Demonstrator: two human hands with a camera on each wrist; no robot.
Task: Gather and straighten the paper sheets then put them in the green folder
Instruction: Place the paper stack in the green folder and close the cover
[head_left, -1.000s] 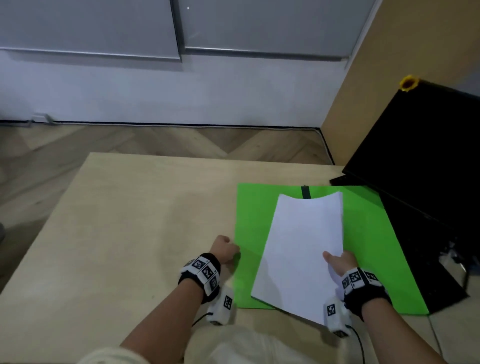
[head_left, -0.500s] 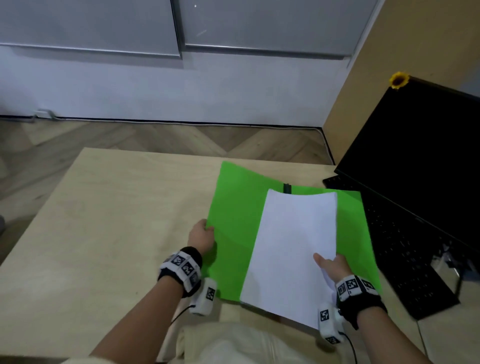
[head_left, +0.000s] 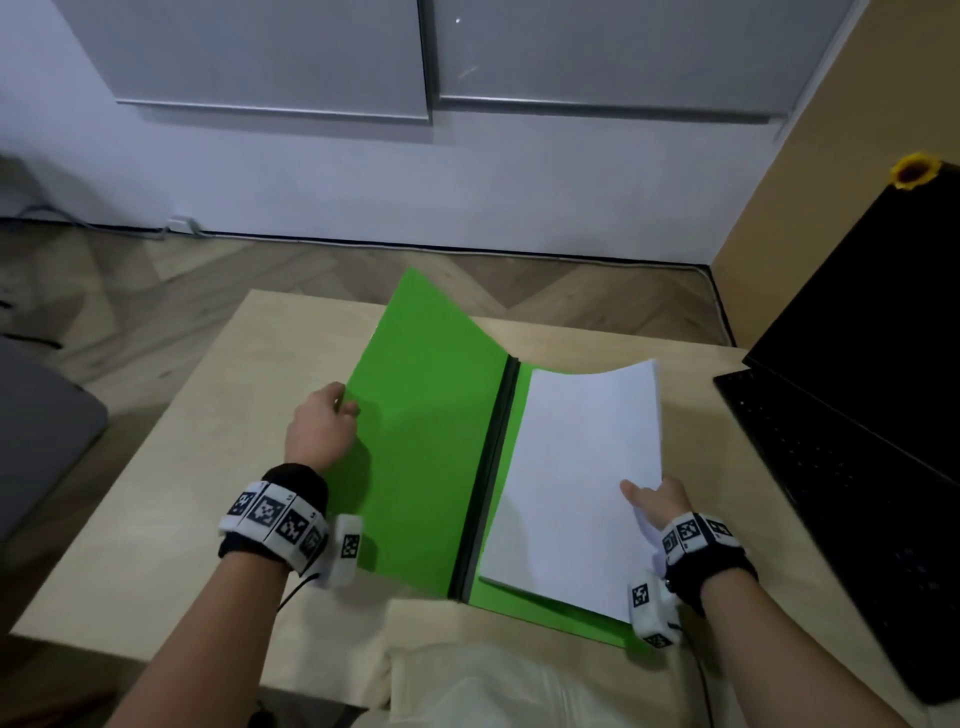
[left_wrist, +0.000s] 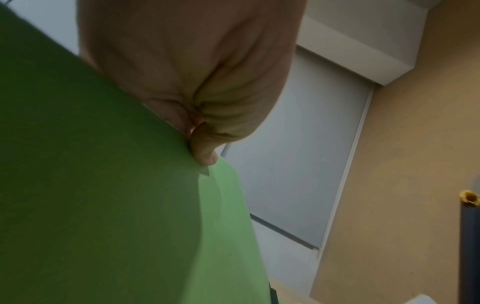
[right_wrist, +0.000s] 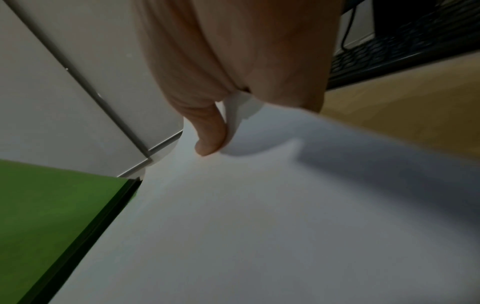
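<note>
Holding the green folder (head_left: 426, 431) open w/ the left hand (head_left: 319, 431), which pinches the front cover's outer edge and keeps it raised off the counter (head_left: 171, 493). In the head view the paper sheets (head_left: 582, 478) hang over the folder's right half, just beside the dark spine, gripped at their near right edge by the right hand (head_left: 657, 501). Far end of the stack curls upward. Laptop (head_left: 852, 415) sits close on the right.

Left wrist view: thumb and fingers clamp the cover edge; the cover bows. Risk, imo: the thin cover could slip from that small pinch and flop onto the sheets before they're seated, creasing them.

Right wrist view: thumb on top of the sheets, fingers curled beneath, so it's a one-edge grip only. Risks as I judge them: stack fans out or skews b/c nothing supports the left side; leading edge could butt the spine and buckle; sheets lie slightly angled to the folder, so they may overhang the near edge. Right elbow might nudge the laptop too.
</note>
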